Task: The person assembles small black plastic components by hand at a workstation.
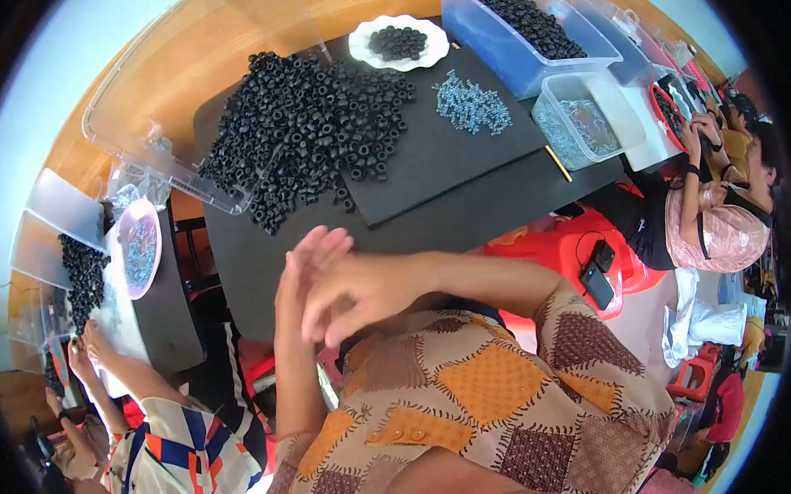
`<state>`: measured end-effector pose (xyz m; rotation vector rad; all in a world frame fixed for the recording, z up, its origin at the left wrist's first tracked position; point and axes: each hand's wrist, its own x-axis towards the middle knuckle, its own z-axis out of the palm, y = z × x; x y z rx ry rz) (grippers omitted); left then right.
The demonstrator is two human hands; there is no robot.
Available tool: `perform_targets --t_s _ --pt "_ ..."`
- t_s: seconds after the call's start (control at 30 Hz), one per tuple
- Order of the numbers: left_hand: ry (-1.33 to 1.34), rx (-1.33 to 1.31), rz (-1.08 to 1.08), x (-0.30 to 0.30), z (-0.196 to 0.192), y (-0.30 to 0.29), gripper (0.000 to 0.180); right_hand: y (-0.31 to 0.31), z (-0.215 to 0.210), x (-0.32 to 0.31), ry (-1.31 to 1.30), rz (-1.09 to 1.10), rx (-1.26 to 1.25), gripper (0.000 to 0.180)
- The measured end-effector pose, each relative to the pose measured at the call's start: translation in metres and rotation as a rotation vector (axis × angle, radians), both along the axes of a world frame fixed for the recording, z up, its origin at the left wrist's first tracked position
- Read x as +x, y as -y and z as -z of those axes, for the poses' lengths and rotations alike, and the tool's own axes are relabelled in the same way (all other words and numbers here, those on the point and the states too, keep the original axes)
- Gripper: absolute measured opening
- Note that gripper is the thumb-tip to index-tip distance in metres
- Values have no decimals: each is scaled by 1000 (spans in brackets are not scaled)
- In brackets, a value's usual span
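The left hand and right hand are pressed together palm to palm, fingers spread, holding nothing I can see; rubbing them clean well means keeping them clear above the surface, short of the rings. That ring pile lies at 12 o'clock on the black mat, screws at 1, a plate beyond, tubs further right; nothing blocks the reach.

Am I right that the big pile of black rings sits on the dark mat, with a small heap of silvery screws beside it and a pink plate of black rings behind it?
Not quite: the plate of black rings behind the pile of black rings is white, not pink, as the head view shows. The pink plate is at a neighbour's place and holds silvery parts. The pile and the silvery screws do lie on the dark mat.
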<state>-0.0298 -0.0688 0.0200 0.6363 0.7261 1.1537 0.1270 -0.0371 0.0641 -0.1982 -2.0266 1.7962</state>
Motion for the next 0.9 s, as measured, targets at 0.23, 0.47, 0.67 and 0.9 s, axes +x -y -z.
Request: perform_targets --t_s 0.23,0.47,0.67,0.9 --pt "82 24 257 -1 -16 4 64 -30 -4 10 205 -218 19 21" --pt "-157 62 578 -12 -28 -6 68 -7 -23 -6 347 -199 381 28" --pt "-385 318 459 -11 -17 -4 55 -18 -19 23 186 -139 466 28" --pt "-1019 953 -184 -28 -32 -104 36 -46 -8 89 213 481 448 17"
